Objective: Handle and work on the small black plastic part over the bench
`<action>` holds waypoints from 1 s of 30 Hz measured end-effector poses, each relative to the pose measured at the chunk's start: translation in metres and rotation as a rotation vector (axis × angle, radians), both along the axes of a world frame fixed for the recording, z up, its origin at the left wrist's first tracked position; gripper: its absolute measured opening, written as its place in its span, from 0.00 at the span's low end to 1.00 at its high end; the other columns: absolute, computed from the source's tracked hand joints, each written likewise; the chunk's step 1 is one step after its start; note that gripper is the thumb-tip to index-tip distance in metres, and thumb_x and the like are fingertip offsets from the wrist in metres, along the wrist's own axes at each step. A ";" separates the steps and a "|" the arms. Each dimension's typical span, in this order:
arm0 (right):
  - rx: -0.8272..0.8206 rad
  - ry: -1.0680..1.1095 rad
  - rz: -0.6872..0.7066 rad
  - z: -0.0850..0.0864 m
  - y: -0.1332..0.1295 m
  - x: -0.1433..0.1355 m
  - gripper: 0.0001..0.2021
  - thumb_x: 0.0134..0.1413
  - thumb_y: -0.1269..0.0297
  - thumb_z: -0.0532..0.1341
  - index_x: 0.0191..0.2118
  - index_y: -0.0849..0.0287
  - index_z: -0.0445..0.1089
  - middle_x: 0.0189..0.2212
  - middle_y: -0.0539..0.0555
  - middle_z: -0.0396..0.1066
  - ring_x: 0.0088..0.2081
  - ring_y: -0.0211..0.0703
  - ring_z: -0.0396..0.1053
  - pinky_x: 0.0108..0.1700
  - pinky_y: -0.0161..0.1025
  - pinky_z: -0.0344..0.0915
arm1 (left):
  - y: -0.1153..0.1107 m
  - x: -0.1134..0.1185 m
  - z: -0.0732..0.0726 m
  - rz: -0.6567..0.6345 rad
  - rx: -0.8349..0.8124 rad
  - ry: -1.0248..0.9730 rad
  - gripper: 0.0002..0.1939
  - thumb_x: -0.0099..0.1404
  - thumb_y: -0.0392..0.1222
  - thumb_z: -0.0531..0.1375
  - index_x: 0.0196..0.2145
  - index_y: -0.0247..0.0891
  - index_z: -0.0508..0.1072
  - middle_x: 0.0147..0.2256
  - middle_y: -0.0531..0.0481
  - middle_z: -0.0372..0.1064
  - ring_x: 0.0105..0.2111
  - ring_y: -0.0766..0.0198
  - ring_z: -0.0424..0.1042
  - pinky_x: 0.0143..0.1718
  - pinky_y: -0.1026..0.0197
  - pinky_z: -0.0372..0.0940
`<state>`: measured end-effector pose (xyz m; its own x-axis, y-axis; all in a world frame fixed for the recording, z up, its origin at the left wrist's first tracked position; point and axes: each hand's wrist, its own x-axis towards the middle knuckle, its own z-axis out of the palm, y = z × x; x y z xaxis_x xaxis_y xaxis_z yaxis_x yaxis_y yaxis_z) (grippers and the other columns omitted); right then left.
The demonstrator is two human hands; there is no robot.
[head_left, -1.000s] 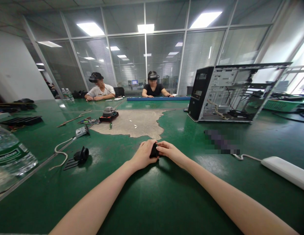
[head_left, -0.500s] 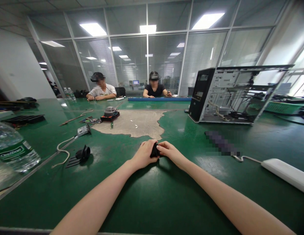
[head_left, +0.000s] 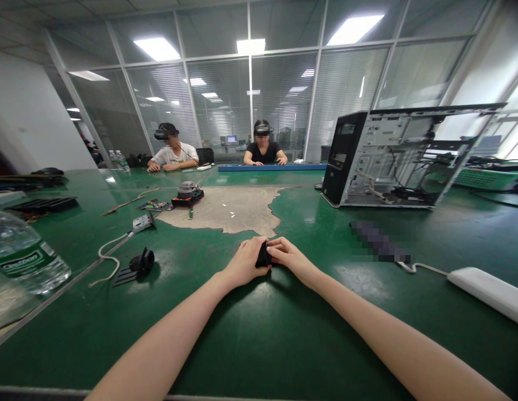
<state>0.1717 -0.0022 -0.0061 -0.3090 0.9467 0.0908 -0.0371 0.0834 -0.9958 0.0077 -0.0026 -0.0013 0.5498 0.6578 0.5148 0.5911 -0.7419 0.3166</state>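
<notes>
Between my two hands is a small black part (head_left: 263, 255), mostly covered by fingers, so its kind is hidden. My left hand (head_left: 247, 259) wraps round it from the left, thumb at the near side. From the right, my right hand (head_left: 287, 253) pinches its edge with thumb and fingers. Both hands are low over the green table (head_left: 250, 334). To the left, apart from my hands, lies a black plastic piece with a round collar and flat prongs (head_left: 140, 264).
An open computer case (head_left: 345, 161) stands at the right, beyond a white power strip (head_left: 488, 289). A water bottle (head_left: 27, 256) is at the left. A heatsink fan (head_left: 187, 192) rests on a bare patch (head_left: 242, 209). Two people (head_left: 264, 147) sit across.
My hands keep nearly the same place and grip on the black part. Across the table, the person in black has lowered a raised hand to the table. The view has shifted slightly.
</notes>
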 end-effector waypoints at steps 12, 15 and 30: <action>0.017 0.008 0.065 0.010 -0.008 0.001 0.12 0.42 0.60 0.61 0.34 0.57 0.61 0.29 0.48 0.67 0.33 0.37 0.65 0.37 0.37 0.61 | 0.002 0.000 -0.002 -0.005 0.008 -0.006 0.29 0.48 0.38 0.60 0.47 0.41 0.53 0.44 0.48 0.58 0.46 0.56 0.60 0.48 0.52 0.53; 0.014 0.003 0.013 0.007 -0.005 -0.003 0.13 0.43 0.58 0.61 0.34 0.57 0.62 0.30 0.49 0.67 0.32 0.36 0.65 0.36 0.37 0.61 | 0.002 0.000 -0.002 -0.008 0.008 -0.003 0.29 0.48 0.38 0.60 0.47 0.40 0.53 0.44 0.47 0.58 0.46 0.57 0.60 0.48 0.53 0.53; 0.039 -0.058 0.116 0.015 -0.007 0.008 0.16 0.39 0.63 0.64 0.37 0.57 0.62 0.31 0.49 0.67 0.33 0.37 0.66 0.39 0.40 0.62 | 0.001 -0.001 -0.002 -0.012 0.012 -0.006 0.29 0.49 0.39 0.60 0.48 0.40 0.53 0.44 0.47 0.58 0.46 0.57 0.60 0.48 0.53 0.53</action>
<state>0.1793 -0.0093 0.0092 -0.4216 0.9006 0.1055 0.0091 0.1206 -0.9927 0.0070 -0.0014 -0.0037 0.5545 0.6449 0.5260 0.5799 -0.7527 0.3115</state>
